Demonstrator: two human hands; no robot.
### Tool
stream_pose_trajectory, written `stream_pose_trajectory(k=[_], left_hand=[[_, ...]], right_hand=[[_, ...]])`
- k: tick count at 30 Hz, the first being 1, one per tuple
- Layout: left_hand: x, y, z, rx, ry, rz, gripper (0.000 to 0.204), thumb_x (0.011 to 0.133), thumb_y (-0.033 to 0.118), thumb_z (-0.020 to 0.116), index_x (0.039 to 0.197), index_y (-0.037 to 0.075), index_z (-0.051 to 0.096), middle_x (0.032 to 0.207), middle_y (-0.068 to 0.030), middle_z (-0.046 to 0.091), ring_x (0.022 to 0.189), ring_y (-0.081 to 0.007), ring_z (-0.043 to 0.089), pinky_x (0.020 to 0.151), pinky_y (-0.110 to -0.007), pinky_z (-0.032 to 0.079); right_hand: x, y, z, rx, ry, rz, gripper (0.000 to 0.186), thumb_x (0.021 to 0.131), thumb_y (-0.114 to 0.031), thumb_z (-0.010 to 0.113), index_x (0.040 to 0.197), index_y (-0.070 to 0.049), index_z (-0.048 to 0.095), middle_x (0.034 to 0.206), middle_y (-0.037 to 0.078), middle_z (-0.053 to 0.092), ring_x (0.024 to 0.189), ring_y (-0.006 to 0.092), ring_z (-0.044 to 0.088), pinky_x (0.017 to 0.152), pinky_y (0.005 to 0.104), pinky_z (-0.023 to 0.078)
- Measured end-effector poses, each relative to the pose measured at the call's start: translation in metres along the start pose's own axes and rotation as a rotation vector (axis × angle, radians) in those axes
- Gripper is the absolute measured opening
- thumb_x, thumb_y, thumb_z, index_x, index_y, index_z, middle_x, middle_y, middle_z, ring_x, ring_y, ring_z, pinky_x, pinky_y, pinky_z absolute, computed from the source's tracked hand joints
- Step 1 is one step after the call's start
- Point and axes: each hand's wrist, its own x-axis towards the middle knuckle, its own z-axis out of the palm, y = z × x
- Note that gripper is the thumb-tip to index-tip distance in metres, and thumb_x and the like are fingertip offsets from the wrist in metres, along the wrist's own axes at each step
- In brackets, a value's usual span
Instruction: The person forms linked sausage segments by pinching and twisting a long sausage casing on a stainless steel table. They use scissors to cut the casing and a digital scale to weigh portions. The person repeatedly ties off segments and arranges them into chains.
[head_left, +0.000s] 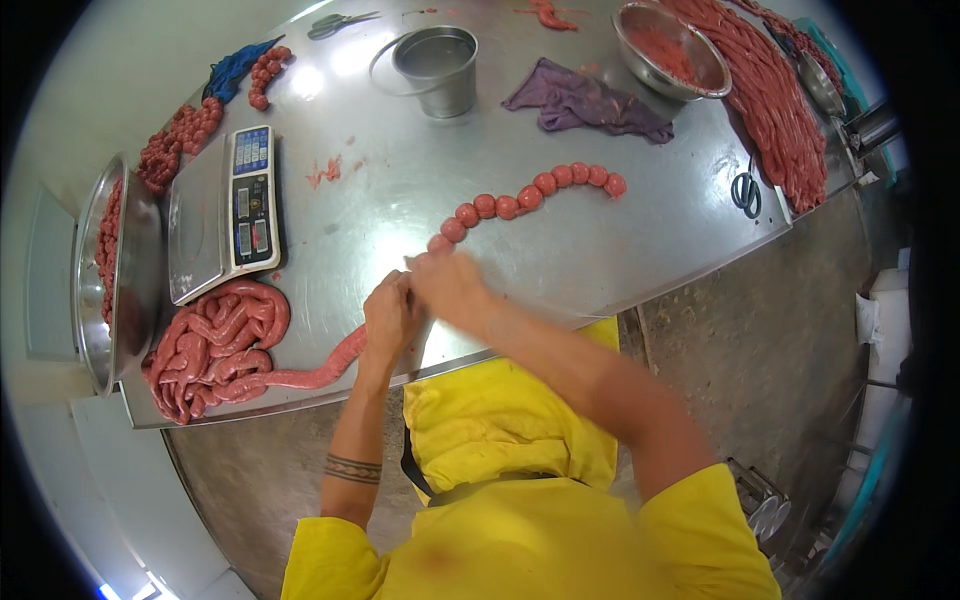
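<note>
Both hands are pinching the sausage rope (330, 372) at the table edge (700, 262): left hand (390, 315) and right hand (450, 290) closed on it, seemingly twisting off another link. Finished round links (530, 197) are trailing rightward; unlinked coil (215, 350) is waiting beside the scale (225, 215).

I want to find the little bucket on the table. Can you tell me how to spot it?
Look at the far side of the steel table, near the middle. The bucket stands upright there, left of the purple cloth. It is the only tall, straight-sided tin with a thin wire handle; the bowl beyond the cloth is wide and shallow.
</note>
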Motion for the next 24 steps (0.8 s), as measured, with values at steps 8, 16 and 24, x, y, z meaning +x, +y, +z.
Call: stream_pose_trajectory(k=[8,16,24], left_hand=[[0.017,-0.007,0.000,0.012,0.029,-0.103,0.026,0.105,0.023,0.059,0.094,0.001,0.068,0.089,-0.0196,0.067,0.085,-0.0416,0.066,0.077,-0.052,0.052],[0.018,0.002,0.002,0.367,-0.135,0.074,0.017,0.103,0.017,0.057,0.097,0.003,0.064,0.088,-0.0154,0.067,0.077,-0.0390,0.069,0.068,-0.052,0.056],[-0.008,0.020,-0.008,0.197,-0.053,-0.009,0.020,0.105,0.019,0.055,0.094,0.005,0.064,0.086,-0.0160,0.066,0.074,-0.0406,0.069,0.066,-0.051,0.056]], right_hand=[[-0.369,0.141,-0.069,1.083,-0.269,0.888,0.032,0.103,-0.020,0.063,0.130,-0.004,0.071,0.123,0.021,0.074,0.110,0.0324,0.073,0.093,0.0416,0.058],[-0.652,0.215,0.041,2.277,-0.205,1.083,0.025,0.093,0.004,0.059,0.115,-0.004,0.070,0.098,0.010,0.072,0.096,0.0265,0.069,0.083,0.0348,0.054],[-0.348,0.361,0.039,1.914,1.182,1.078,0.078,0.098,-0.005,0.067,0.167,-0.014,0.031,0.140,0.020,0.062,0.054,0.0068,0.046,0.042,0.0222,0.038]])
